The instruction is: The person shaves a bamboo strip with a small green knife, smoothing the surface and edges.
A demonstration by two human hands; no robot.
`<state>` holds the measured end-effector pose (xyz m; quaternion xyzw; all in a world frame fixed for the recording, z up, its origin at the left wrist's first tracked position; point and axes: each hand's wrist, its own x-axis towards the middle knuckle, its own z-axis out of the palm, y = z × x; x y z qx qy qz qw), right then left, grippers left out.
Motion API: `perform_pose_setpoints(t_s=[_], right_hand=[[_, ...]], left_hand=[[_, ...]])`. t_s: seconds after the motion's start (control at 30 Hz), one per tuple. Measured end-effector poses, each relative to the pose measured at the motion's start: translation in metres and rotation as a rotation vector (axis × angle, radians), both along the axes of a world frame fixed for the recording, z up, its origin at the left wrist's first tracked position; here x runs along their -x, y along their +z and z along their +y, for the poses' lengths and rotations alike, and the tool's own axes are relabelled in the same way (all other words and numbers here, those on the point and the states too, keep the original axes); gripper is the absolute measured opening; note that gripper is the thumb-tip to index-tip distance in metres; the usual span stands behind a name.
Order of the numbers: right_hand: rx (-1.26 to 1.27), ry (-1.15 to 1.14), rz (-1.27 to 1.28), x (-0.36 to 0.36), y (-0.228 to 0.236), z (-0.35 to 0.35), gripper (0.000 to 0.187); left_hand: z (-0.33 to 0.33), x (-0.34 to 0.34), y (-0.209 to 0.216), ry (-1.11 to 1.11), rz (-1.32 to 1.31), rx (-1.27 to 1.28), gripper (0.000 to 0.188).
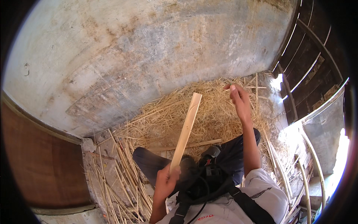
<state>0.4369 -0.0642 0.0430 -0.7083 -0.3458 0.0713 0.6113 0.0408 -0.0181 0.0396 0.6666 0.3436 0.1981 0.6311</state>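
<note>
A flat, pale split-bamboo slat [187,125] slants up and away from my left hand [166,182], whose fingers are wrapped round its lower end. The slat's far end is in the air above a heap of shavings [210,112]. To the right and farther off, my right hand [241,101] is raised over the heap, apart from the slat. Its fingers are curled in toward the thumb; whatever they pinch, if anything, is too small to make out. My crossed legs [238,155] are on either side below the slat.
A stained plaster wall [149,56] rises behind the shavings. Many thin bamboo strips [125,175] lie on the floor at my left, near a brown wooden panel [41,156]. Long bent poles [315,160] stand at right, below dark slatted boards [309,59].
</note>
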Motion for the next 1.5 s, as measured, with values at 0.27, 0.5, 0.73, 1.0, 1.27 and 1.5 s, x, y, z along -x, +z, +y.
perform_pose_setpoints(t_s=[0.27, 0.5, 0.73, 1.0, 1.27, 1.5], right_hand=[[-0.023, 0.429, 0.277, 0.072, 0.024, 0.008, 0.045], [-0.135, 0.420, 0.345, 0.080, 0.021, 0.018, 0.024], [-0.129, 0.352, 0.328, 0.073, 0.018, 0.016, 0.018], [-0.244, 0.096, 0.437, 0.054, 0.024, 0.004, 0.015], [0.173, 0.097, -0.212, 0.059, 0.040, -0.005, 0.023], [-0.020, 0.321, -0.523, 0.086, 0.019, -0.002, 0.027]], left_hand=[[0.008, 0.002, 0.000, 0.007, 0.096, 0.029, 0.020], [0.007, -0.005, 0.001, -0.022, 0.034, -0.044, 0.028], [0.009, -0.003, 0.000, -0.019, 0.045, -0.040, 0.028], [0.009, 0.001, -0.004, -0.020, 0.023, -0.051, 0.028], [0.013, 0.006, -0.002, 0.018, 0.066, 0.054, 0.018], [0.011, 0.001, 0.002, 0.010, 0.064, 0.053, 0.019]])
